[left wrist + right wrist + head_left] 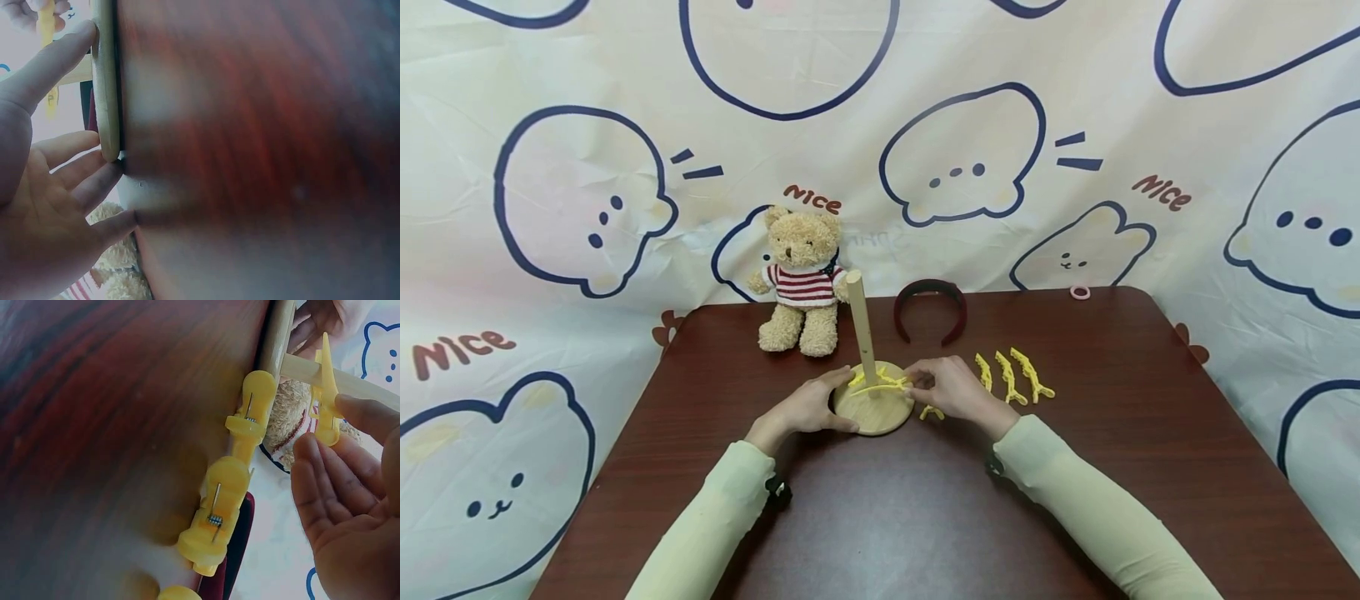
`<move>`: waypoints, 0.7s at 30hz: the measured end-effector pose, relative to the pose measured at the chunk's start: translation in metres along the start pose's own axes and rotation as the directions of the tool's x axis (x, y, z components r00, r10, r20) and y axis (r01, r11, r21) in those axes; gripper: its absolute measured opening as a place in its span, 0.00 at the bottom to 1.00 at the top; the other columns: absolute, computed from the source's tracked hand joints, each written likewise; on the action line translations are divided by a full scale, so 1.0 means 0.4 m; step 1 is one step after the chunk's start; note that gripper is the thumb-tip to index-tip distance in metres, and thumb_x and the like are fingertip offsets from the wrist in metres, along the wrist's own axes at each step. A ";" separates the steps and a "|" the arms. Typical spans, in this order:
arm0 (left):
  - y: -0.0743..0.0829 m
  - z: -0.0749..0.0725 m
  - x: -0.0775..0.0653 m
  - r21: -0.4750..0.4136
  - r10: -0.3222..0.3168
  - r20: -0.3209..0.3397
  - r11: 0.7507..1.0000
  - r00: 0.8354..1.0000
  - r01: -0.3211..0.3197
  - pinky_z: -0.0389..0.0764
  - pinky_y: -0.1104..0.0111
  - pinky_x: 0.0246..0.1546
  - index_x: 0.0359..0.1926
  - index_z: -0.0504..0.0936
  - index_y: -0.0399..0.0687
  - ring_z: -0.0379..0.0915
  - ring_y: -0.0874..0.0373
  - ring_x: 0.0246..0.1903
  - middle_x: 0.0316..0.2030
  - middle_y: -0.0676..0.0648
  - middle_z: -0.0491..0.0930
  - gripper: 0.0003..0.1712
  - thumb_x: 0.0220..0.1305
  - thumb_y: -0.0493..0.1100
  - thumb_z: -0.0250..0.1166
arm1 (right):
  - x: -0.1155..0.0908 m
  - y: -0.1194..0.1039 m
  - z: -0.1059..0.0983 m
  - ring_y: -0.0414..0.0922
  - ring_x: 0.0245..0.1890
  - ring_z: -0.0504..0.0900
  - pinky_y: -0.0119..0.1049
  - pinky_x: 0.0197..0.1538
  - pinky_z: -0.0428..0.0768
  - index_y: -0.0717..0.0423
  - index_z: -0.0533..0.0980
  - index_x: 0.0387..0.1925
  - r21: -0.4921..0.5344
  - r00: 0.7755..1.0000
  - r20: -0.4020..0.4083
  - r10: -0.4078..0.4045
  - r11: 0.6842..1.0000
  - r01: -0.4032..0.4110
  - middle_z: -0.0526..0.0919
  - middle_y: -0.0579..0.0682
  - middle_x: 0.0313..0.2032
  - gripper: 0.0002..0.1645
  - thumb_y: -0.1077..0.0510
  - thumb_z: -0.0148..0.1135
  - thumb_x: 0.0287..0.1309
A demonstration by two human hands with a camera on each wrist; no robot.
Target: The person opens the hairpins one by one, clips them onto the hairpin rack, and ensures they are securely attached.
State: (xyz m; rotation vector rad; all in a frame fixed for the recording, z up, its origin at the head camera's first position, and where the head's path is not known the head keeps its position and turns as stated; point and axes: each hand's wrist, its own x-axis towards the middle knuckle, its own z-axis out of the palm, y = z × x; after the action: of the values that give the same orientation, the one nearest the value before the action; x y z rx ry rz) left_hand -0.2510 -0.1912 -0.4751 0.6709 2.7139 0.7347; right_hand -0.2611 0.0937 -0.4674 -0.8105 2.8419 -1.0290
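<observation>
A wooden stand with a round base (874, 417) and an upright post (862, 333) stands on the table. My left hand (808, 404) holds the base's rim at the left, thumb at the front and fingers farther back. My right hand (958, 387) pinches a yellow alligator hair clip (326, 400) by one end between thumb and fingers. That clip extends leftward over the base, in front of the post. More yellow shows on the base behind the post, partly hidden.
Several yellow clips (1011, 379) lie right of my right hand, one partly under it. A dark red headband (930, 287) lies behind the stand. A teddy bear (801, 283) sits at the back left. A pink ring (1079, 293) is at the table's (1112, 500) back edge.
</observation>
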 end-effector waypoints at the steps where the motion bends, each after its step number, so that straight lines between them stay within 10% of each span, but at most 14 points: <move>1: 0.001 0.000 -0.001 -0.003 0.003 0.000 1.000 1.000 -0.003 0.64 0.48 0.70 0.75 0.61 0.41 0.57 0.40 0.73 0.75 0.37 0.58 0.57 0.51 0.57 0.78 | 0.000 0.001 0.000 0.35 0.34 0.84 0.32 0.39 0.83 0.50 0.85 0.46 -0.003 1.000 0.005 0.006 1.000 -0.006 0.88 0.41 0.34 0.15 0.52 0.74 0.56; 21: -0.005 0.006 0.004 0.013 0.017 -0.011 1.000 1.000 -0.017 0.65 0.48 0.70 0.75 0.61 0.41 0.58 0.41 0.73 0.75 0.37 0.59 0.56 0.51 0.56 0.78 | -0.005 0.019 -0.010 0.35 0.34 0.82 0.32 0.36 0.80 0.46 0.83 0.50 0.016 0.997 0.028 0.068 0.998 -0.068 0.87 0.40 0.35 0.22 0.45 0.74 0.55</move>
State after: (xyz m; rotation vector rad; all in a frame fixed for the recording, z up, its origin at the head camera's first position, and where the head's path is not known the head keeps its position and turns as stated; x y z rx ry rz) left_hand -0.2523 -0.1909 -0.4782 0.6959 2.7288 0.7273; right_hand -0.2637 0.1018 -0.4692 -0.7159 2.8126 -1.0239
